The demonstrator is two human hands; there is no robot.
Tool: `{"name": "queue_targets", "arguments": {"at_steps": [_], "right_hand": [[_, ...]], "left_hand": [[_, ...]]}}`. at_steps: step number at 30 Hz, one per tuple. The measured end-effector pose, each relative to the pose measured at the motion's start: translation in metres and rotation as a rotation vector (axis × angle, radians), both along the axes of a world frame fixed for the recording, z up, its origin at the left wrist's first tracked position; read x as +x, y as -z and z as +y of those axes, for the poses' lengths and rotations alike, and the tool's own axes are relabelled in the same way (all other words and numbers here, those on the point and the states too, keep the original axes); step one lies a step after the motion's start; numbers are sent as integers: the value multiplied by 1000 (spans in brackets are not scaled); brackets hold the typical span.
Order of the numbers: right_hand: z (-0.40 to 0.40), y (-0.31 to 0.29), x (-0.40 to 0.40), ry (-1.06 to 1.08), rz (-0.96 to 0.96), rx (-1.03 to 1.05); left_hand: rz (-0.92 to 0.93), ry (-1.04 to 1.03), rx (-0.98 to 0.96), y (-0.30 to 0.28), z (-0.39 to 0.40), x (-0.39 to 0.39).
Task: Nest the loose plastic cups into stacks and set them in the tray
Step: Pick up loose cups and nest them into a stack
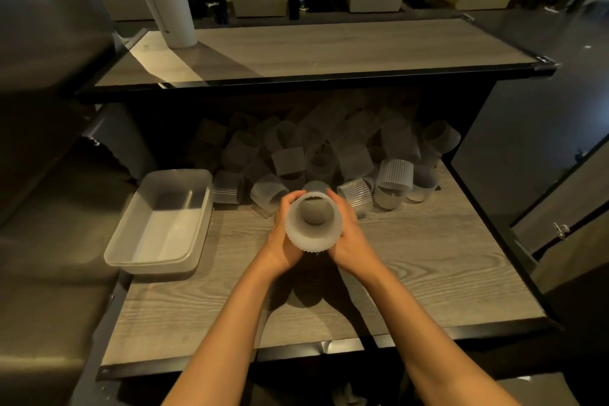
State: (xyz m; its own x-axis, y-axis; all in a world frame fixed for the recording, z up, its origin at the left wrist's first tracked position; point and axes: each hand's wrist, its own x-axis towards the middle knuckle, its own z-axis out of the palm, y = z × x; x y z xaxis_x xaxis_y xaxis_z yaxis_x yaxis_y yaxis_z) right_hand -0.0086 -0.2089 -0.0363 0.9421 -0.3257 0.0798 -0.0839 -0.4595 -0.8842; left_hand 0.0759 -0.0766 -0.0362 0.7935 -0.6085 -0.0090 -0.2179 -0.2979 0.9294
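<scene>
The near half of the wooden table (412, 273) lies open for passage. A pile of loose cups (329, 155) blocks the far half beneath the overhanging upper shelf (329, 49), which limits headroom. The tray (164, 224) occupies the left edge.

Back cups (296, 128): lying in shelf shadow, outlines blurring together, count unclear.
Forearms: running off the bottom edge.
Held cup (313, 222): hiding both palms.

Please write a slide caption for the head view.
Both hands hold a ribbed cup; tray stands empty.
</scene>
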Motion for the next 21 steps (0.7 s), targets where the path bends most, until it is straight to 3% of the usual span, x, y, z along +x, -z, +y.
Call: {"name": "queue_targets", "arguments": {"at_steps": [7, 15, 21], "right_hand": [[2, -14, -7, -63, 22, 76], [1, -15, -8, -22, -53, 14], [0, -17, -7, -23, -1, 120]], "left_hand": [[21, 25, 29, 0, 1, -2], [-23, 31, -10, -15, 0, -8], [-15, 39, -78, -17, -3, -9]]}}
